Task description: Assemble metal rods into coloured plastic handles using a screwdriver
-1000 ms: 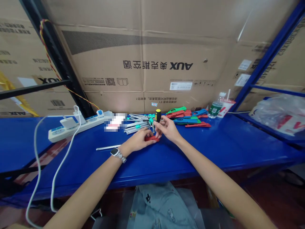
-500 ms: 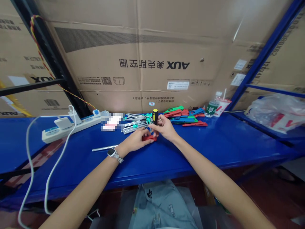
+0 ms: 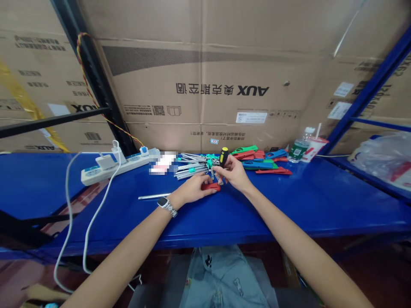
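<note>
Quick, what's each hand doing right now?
Left hand: closed on the red plastic piece.
Right hand: closed on the yellow-and-black screwdriver.

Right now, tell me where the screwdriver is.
In the head view, the screwdriver is just right of centre, in the right hand, near the red piece in the left hand.

Moderate, diffuse light falls evenly over the cardboard (image 3: 154,124), while the floor (image 3: 19,278) beneath the glossy blue tabletop (image 3: 289,205) is dim. Pale sheen marks the tabletop and the clear plastic bag (image 3: 382,154). Wide-angle distortion stretches the edges, where detail softens. Small details near the screwdriver (image 3: 224,157) look slightly soft, and coarse pixelation hides one patch (image 3: 163,163) beside the power strip (image 3: 118,167).
</note>
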`<state>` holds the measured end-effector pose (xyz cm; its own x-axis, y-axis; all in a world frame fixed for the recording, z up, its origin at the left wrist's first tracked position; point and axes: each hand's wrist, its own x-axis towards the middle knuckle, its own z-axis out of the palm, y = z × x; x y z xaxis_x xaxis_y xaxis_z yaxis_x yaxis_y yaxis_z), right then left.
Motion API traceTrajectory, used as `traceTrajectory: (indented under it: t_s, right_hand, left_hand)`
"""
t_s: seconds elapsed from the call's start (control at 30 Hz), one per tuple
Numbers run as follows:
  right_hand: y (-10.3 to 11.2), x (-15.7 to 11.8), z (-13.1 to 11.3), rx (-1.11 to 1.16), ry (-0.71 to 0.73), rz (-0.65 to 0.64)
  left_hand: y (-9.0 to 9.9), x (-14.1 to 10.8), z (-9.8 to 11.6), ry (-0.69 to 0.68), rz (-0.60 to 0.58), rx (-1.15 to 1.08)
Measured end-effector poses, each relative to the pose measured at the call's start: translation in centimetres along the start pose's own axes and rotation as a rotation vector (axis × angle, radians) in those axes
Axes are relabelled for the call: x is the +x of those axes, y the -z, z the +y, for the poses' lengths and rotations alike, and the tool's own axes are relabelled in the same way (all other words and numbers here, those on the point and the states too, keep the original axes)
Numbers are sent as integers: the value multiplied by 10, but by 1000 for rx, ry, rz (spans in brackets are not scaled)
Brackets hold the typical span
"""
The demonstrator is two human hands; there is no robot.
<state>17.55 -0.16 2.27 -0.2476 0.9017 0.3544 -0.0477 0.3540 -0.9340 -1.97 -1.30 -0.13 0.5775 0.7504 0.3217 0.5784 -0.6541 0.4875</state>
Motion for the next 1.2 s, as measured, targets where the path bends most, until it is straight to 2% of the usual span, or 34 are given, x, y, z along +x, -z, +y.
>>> traceTrajectory:
  t_s: [0.13, 0.27, 0.37, 0.5, 0.67, 0.77, 0.87, 1.03, 1.1, 1.2]
  right_hand:
    - [3, 1, 2, 17, -42, -30]
    - [11, 0, -3, 65, -113, -217]
    - [15, -1, -6, 82, -134, -266]
    - [12, -1, -6, 94, -129, -217]
    - [-3, 1, 3, 66, -68, -52]
    - [-10, 1, 10, 61, -29, 6]
    - [-7, -1, 11, 51, -8, -39]
    - [5, -2, -1, 98, -99, -194]
    - [6, -1, -4, 59, -88, -179]
    - [4, 1, -3, -4, -31, -50]
  left_hand:
    - [0, 0, 0, -3, 7, 4]
    - [1, 1, 1, -2, -17, -25]
    - [1, 2, 1, 3, -24, -36]
    - [0, 2, 0, 5, -23, -33]
    - [-1, 2, -1, -5, -29, -44]
    - [-1, 3, -1, 13, -46, -39]
    - [-1, 2, -1, 24, -51, -37]
    - [-1, 2, 0, 19, -30, -36]
    - [-1, 2, 0, 19, -30, -31]
    - [-1, 3, 0, 7, -16, -13]
